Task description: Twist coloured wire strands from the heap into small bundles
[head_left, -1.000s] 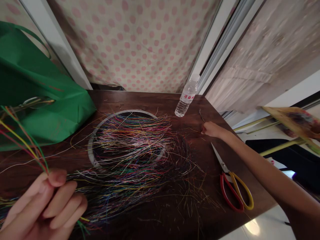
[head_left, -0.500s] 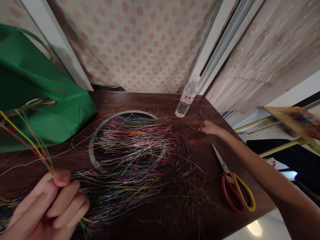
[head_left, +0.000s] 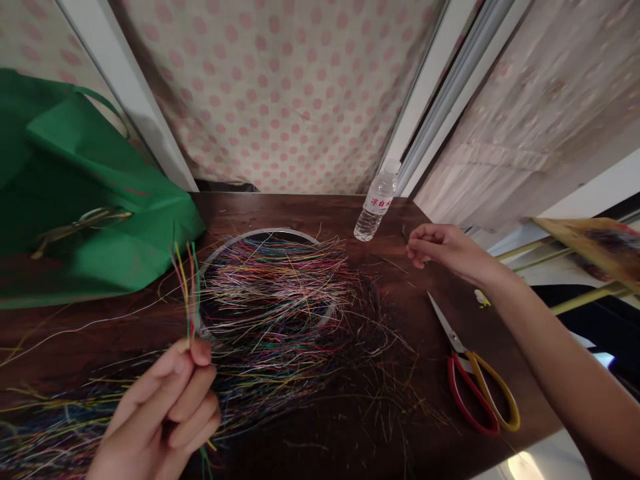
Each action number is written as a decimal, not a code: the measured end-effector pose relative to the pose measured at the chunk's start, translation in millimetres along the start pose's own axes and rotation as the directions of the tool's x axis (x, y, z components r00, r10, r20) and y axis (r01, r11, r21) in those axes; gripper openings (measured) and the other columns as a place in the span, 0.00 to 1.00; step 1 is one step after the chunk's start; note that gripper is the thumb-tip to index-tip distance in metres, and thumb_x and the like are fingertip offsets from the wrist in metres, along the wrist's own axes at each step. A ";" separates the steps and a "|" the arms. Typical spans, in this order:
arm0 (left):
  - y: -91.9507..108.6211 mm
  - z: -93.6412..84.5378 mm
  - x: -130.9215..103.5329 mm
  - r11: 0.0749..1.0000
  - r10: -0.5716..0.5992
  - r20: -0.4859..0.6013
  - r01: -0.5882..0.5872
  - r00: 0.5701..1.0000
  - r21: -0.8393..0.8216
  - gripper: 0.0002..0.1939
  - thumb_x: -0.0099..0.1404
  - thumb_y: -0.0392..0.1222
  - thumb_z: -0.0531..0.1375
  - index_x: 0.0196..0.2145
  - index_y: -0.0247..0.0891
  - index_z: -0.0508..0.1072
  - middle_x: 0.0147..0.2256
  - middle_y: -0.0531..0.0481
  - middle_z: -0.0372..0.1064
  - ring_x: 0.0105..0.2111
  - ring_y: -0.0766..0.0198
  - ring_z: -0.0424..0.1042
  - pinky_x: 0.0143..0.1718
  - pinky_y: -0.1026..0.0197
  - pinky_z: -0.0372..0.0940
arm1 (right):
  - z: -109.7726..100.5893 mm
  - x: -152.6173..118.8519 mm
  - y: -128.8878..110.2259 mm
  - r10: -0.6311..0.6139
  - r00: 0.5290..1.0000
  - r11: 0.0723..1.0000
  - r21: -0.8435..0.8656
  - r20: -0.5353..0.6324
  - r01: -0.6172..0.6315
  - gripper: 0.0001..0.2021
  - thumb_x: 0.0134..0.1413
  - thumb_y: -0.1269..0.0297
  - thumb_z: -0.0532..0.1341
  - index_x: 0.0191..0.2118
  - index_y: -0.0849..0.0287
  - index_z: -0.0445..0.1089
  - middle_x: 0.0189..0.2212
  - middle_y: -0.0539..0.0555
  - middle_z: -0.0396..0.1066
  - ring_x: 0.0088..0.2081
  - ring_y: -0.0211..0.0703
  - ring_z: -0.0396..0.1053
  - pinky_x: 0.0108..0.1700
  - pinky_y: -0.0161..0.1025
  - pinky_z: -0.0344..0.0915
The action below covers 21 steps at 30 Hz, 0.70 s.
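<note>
My left hand (head_left: 167, 407) is closed round a small bunch of coloured wires (head_left: 189, 287), whose ends stick up above the fingers and out below. Over at the right, my right hand (head_left: 435, 247) hovers low over the table with its fingers curled; whether anything is between them is too small to tell. Many thin coloured wires (head_left: 280, 280) lie across a round pale-rimmed ring (head_left: 245, 235), and a second heap (head_left: 60, 427) spreads to the lower left. Scissors (head_left: 465, 360) with one red and one yellow handle lie below my right hand.
A clear water bottle (head_left: 376, 203) stands near the back edge of the dark wooden table (head_left: 310, 207). The green bag (head_left: 120, 240) fills the left side. Loose wire scraps (head_left: 395, 373) are scattered right of the ring. A dotted curtain (head_left: 290, 87) hangs behind.
My left hand has moved right with the wires, which now stand more upright. My right hand has lifted and shifted right, away from the thin strand it was touching.
</note>
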<state>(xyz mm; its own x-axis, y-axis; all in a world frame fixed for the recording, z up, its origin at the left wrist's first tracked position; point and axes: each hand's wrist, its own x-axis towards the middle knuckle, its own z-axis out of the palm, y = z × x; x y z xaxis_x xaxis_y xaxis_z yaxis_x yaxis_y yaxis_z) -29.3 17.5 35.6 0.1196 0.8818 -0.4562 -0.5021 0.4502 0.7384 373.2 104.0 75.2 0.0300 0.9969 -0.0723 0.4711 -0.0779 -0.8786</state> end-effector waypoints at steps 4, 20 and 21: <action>-5.7 4.4 -1.3 0.999 -0.032 0.060 0.031 0.998 0.020 0.11 0.54 0.47 0.67 0.31 0.42 0.71 0.20 0.62 0.35 0.18 0.74 0.33 0.14 0.70 0.39 | 26.5 -21.3 -20.3 -0.057 0.998 0.990 0.129 0.011 0.055 0.08 0.50 0.62 0.64 0.29 0.59 0.65 0.25 0.51 0.72 0.24 0.36 0.70 0.27 0.34 0.68; -47.3 11.7 0.9 0.993 -0.113 0.441 0.119 0.890 0.015 0.13 0.62 0.51 0.60 0.35 0.45 0.60 0.16 0.66 0.45 0.11 0.78 0.36 0.11 0.76 0.38 | 192.3 -115.0 -47.1 -0.339 0.928 0.781 0.597 0.153 0.187 0.07 0.53 0.75 0.61 0.30 0.55 0.67 0.33 0.50 0.69 0.33 0.38 0.70 0.37 0.40 0.68; -47.1 11.5 -0.4 0.993 -0.107 0.448 0.116 0.888 0.008 0.12 0.63 0.51 0.60 0.35 0.45 0.60 0.17 0.65 0.46 0.11 0.79 0.36 0.11 0.76 0.38 | 195.8 -116.5 -46.5 -0.342 0.929 0.792 0.575 0.143 0.203 0.08 0.52 0.75 0.62 0.29 0.54 0.67 0.33 0.50 0.69 0.33 0.38 0.70 0.37 0.40 0.68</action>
<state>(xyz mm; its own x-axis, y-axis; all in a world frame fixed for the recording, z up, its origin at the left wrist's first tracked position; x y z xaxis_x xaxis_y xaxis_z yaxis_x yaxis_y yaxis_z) 4.2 -2.4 6.7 0.5436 0.7976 -0.2614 -0.4781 0.5502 0.6846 175.2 -10.0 32.1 -0.2593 0.9515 0.1657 -0.1276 0.1363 -0.9824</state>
